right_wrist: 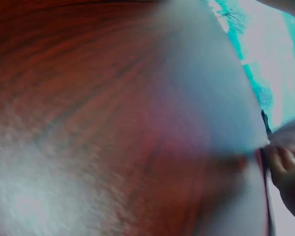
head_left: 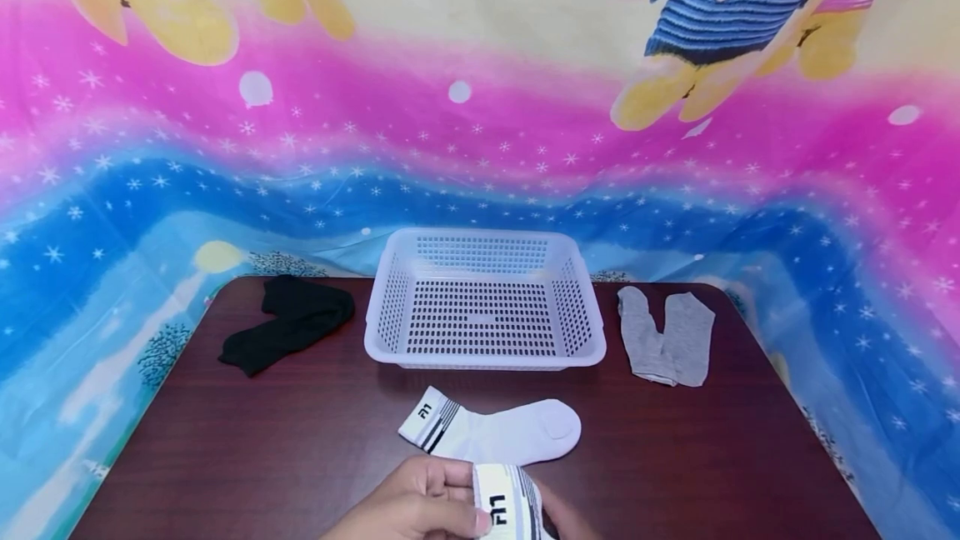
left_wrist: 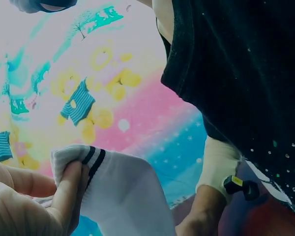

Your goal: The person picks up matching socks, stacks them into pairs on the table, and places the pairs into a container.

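Observation:
My left hand (head_left: 420, 500) pinches the ribbed cuff of a white sock (head_left: 504, 507) with dark stripes and black lettering, at the bottom of the head view. In the left wrist view, thumb and fingers hold this cuff (left_wrist: 71, 160) while the rest of the sock hangs down. Beside the sock is my right hand (head_left: 564, 515), blurred and partly hidden by it; its fingers do not show clearly enough to tell their hold. A matching white sock (head_left: 517, 432) lies flat on the table just beyond the hands.
An empty white perforated basket (head_left: 483, 362) stands at the table's back middle. Black socks (head_left: 292, 327) lie to its left, grey socks (head_left: 686, 340) to its right. The dark wooden table (head_left: 712, 457) meets a printed cloth (head_left: 480, 148) behind. The right wrist view is largely blurred.

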The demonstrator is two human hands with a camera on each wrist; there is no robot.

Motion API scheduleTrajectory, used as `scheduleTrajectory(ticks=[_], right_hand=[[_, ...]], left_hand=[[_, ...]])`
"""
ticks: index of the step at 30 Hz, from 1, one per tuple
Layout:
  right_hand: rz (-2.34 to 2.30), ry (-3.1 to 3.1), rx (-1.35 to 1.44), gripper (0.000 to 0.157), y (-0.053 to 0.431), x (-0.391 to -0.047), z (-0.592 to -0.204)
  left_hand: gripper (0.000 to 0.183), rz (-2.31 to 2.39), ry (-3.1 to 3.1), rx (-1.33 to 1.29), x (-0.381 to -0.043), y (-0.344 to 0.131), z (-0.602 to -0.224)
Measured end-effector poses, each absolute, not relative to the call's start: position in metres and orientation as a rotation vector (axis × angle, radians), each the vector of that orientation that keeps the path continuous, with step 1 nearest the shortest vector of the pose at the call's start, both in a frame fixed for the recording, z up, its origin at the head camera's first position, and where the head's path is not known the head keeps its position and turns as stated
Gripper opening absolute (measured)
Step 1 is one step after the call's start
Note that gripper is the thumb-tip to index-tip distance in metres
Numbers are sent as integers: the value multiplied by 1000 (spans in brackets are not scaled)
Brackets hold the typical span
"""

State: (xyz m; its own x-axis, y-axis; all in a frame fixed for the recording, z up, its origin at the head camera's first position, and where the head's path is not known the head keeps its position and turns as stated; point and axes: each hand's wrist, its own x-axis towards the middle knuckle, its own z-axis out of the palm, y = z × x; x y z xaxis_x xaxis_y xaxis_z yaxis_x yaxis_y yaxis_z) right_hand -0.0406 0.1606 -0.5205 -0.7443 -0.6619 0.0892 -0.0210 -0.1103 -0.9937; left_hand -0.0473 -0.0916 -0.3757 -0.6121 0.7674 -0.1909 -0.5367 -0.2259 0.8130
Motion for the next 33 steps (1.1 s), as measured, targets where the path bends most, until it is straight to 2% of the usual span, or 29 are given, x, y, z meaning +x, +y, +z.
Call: scheduleTrajectory(ticks=[2,7,8,11,14,19,27,33], right_hand=[[-1904,1501,-676,62,163,-43,-518],[-1772,1286,-733,79,172,-56,-519],[-1762,1219,-708,78,175,-58,-519],[-1786,1046,-681,68,182,-63,-521],[-1897,897,-577,64,189,-67,-523],[-2073,947,-508,42,205,-74,-524],[-2083,1288,-348,24,230,-79,-506],[-1898,1731,-156,12,235,-75,-499]], left_hand=[[43,1937,1144,312,-49,-93,-375],[43,1940,1135,322,-51,-99,-371],[43,1938,1123,326,-52,-100,-371],[44,1947,1127,346,-54,-103,-369],[44,1986,1157,330,-57,-109,-371],[45,2026,1332,292,-61,-126,-382],[39,1868,1722,248,-71,-150,-414],[29,1674,2037,247,-70,-158,-460]])
